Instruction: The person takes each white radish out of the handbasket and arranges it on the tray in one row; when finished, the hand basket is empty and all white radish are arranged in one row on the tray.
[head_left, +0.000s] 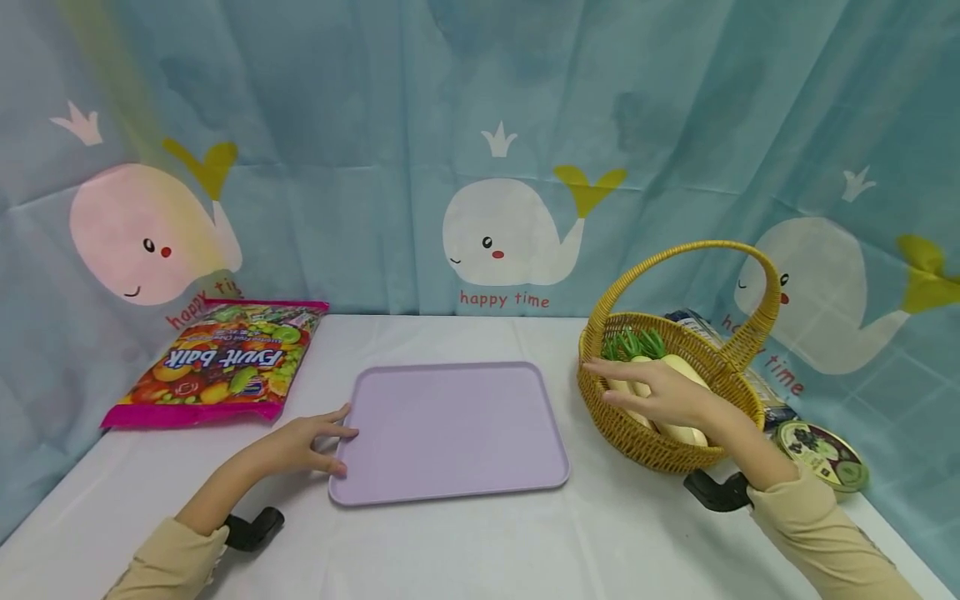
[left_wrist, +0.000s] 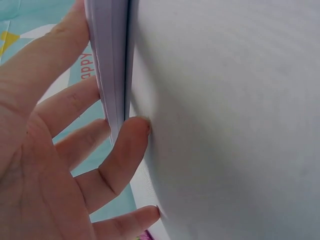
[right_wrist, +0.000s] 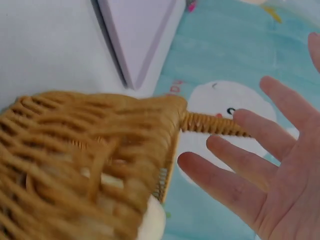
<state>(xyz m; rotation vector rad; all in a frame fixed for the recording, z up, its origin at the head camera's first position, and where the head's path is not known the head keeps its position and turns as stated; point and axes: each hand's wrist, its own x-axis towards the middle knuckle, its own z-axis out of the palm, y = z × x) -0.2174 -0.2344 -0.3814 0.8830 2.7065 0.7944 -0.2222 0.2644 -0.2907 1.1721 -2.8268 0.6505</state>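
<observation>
A lilac rectangular tray lies flat on the white table in the head view. My left hand is at its left edge, fingers spread and fingertips touching the rim. In the left wrist view, the thumb and fingers are loosely bent along the tray's side. Over the front left of a wicker basket hovers my right hand, its fingers extended and holding nothing. Pale, radish-like vegetables with green tops lie inside the basket, partly hidden by that hand.
A bright candy bag with pink edges lies on the left of the table. Right of the basket sits a round, flat tin, with a dark package behind. A blue whale-print curtain hangs at the back.
</observation>
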